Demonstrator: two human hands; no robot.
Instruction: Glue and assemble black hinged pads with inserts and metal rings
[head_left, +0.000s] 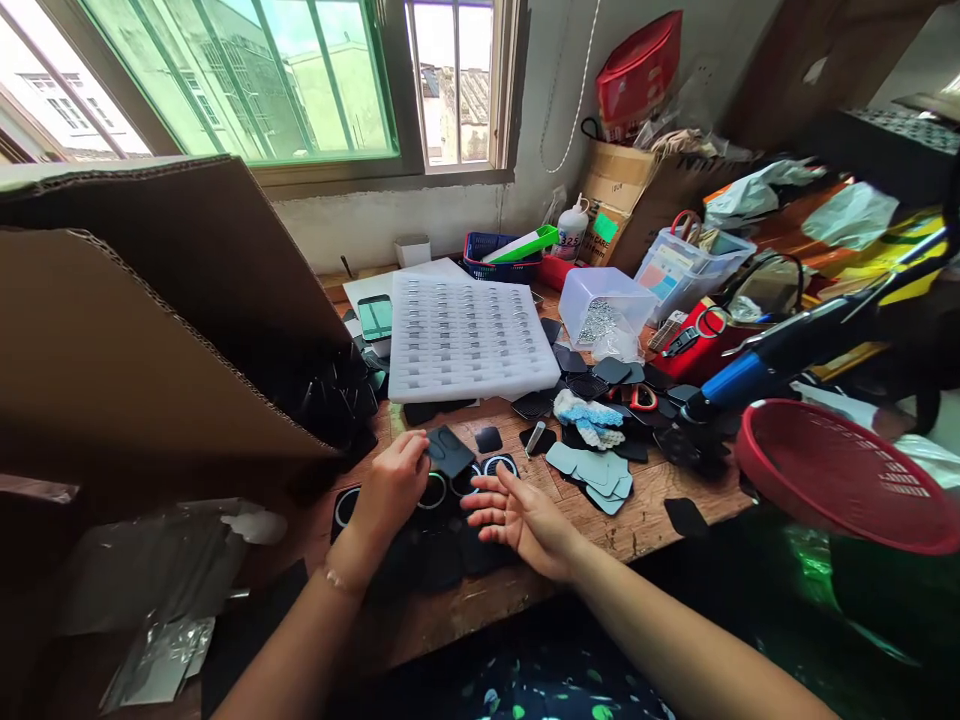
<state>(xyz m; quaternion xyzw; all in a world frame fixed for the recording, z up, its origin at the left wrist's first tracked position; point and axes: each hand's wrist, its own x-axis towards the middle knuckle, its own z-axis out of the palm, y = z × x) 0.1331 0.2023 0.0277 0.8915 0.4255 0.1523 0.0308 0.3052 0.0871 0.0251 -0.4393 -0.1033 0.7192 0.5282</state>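
Observation:
My left hand (391, 485) pinches a dark flat pad (450, 449) by its left edge, holding it just above the wooden table (645, 515). Below it lie several black pads with white rings (433, 492). My right hand (517, 512) hovers to the right of them with fingers spread, palm turned left, holding nothing. A stack of grey-blue pads (592, 472) lies right of my right hand. A white foam tray (469, 335) with rows of small parts sits behind.
A big cardboard box (142, 330) fills the left. A red basket (840, 475) sits at the right edge, a blue-handled tool (757, 375) above it. A clear tub of metal rings (604, 312), loose black pads, a blue-white cloth (592, 417) and plastic bags (165, 600) crowd the table.

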